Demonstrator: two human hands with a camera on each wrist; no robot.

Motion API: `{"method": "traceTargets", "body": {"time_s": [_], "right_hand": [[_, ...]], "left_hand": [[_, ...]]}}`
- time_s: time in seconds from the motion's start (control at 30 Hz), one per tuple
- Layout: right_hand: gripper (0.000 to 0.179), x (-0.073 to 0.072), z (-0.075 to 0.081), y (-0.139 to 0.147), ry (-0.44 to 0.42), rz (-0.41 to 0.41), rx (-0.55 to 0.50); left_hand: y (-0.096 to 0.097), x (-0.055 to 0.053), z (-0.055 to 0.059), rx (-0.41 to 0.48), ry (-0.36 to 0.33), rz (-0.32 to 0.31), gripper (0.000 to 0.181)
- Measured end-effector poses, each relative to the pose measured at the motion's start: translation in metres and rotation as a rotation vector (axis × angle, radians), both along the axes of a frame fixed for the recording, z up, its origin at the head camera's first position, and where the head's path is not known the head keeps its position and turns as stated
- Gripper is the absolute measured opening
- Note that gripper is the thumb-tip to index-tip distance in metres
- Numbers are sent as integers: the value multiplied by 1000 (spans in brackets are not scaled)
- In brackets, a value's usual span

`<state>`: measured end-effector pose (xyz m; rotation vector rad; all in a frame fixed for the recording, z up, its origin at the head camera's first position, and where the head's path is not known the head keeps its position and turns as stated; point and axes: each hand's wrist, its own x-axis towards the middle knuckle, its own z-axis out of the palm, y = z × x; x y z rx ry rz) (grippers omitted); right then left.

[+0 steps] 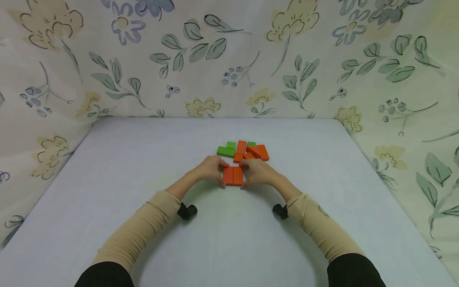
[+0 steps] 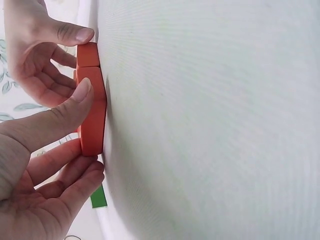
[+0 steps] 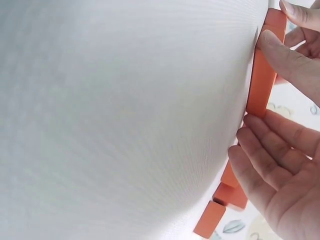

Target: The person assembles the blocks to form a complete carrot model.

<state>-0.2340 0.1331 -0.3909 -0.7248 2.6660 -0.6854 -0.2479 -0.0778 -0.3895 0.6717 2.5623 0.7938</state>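
Two flat orange wooden blocks lie flat side by side on the white table, long sides touching. My left hand (image 1: 210, 169) pinches the left block (image 1: 228, 176) between a thumb at its near end and fingers at its far end. In the same way, my right hand (image 1: 259, 171) pinches the right block (image 1: 238, 176). Close up in the left wrist view, the left thumb (image 2: 75, 102) presses the block's near end. The right wrist view has the right fingertips (image 3: 255, 121) at the far end of the right block (image 3: 262, 82).
Just beyond the hands is a loose cluster of orange blocks (image 1: 241, 147), some leaning on others. Green blocks (image 1: 226, 151) lie at its left, and another green block (image 1: 252, 144) shows behind. A floral cloth (image 1: 229, 91) hangs along the table's far edge.
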Motion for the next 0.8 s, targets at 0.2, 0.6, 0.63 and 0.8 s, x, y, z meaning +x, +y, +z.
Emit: {"method": "traceTargets", "body": {"time_s": [0.2, 0.6, 0.63, 0.8], "right_hand": [[76, -4, 9, 9, -33, -1, -22], [55, -43, 28, 73, 44, -191, -104], [57, -47, 25, 77, 36, -202, -92], [72, -57, 10, 81, -42, -199, -49]], "left_hand": [[1, 1, 2, -25, -11, 27, 68], [1, -1, 2, -18, -15, 53, 69], [1, -2, 2, -21, -17, 52, 69], [2, -1, 0, -30, -15, 47, 69]]}}
